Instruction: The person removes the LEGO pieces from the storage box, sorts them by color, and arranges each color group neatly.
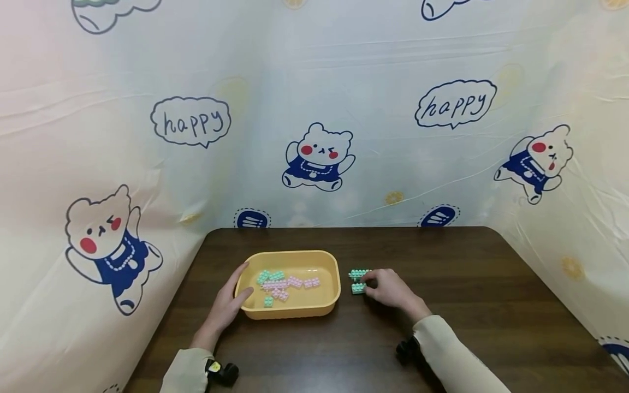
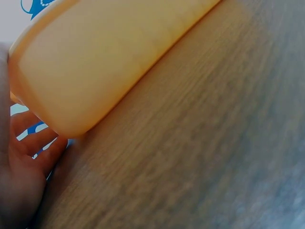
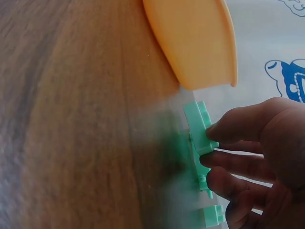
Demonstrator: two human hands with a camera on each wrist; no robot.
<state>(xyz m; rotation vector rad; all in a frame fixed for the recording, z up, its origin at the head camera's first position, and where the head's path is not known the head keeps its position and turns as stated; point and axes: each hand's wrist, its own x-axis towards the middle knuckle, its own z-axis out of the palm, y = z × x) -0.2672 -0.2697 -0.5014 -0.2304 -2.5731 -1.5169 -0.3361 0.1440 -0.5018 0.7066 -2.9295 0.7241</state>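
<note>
My left hand [image 1: 227, 305] grips the left end of a yellow plastic tray [image 1: 295, 313], thumb over the rim and fingers along the outside. In the left wrist view the tray's wall [image 2: 90, 62] fills the upper left. To the right of the tray, my right hand [image 1: 390, 289] pinches a mint-green building block [image 3: 198, 126] between thumb and fingers. Another green block [image 1: 357, 273] lies just behind it. A further green block [image 3: 212, 217] shows below the fingers in the right wrist view.
Inside the tray lie several pink blocks [image 1: 275, 285] and several green blocks [image 1: 277, 275]. The dark wooden table [image 1: 457, 262] extends to both sides. A printed curtain [image 1: 383, 153] hangs behind it.
</note>
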